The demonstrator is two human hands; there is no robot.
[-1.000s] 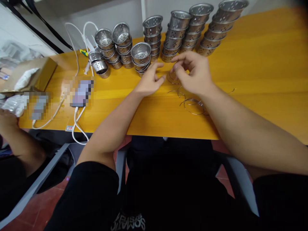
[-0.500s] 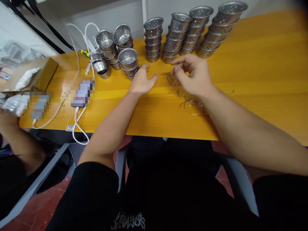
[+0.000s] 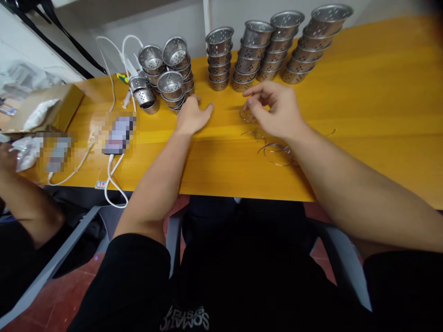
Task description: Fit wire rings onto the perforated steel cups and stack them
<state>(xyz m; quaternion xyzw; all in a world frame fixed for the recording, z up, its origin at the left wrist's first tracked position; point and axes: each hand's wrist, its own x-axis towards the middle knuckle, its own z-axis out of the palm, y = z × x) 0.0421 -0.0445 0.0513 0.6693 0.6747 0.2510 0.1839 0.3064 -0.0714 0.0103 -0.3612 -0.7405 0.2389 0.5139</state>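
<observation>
My left hand (image 3: pixel 194 115) reaches to a short stack of perforated metal strainer cups (image 3: pixel 172 87). Its fingers lie at the stack's right side, partly hidden, with the thumb held out apart. My right hand (image 3: pixel 275 108) is curled, thumb and fingertips close together. Right at those fingertips a thin wire ring (image 3: pixel 247 115) shows; whether it is pinched or lies on the table, I cannot tell. More bent wire rings (image 3: pixel 277 154) lie below the right hand, some partly covered by the forearm.
Taller stacks of strainer cups (image 3: pixel 219 60) stand along the wall, and others (image 3: pixel 151 62) at the left. Phones (image 3: pixel 119 133) with white cables lie on the table (image 3: pixel 221 175). A cardboard box (image 3: pixel 65 108) is further left, near another person's arm (image 3: pixel 27 203).
My left hand has moved left, and the short cup stack beside it has shifted left towards the other stacks. My right hand has hardly moved.
</observation>
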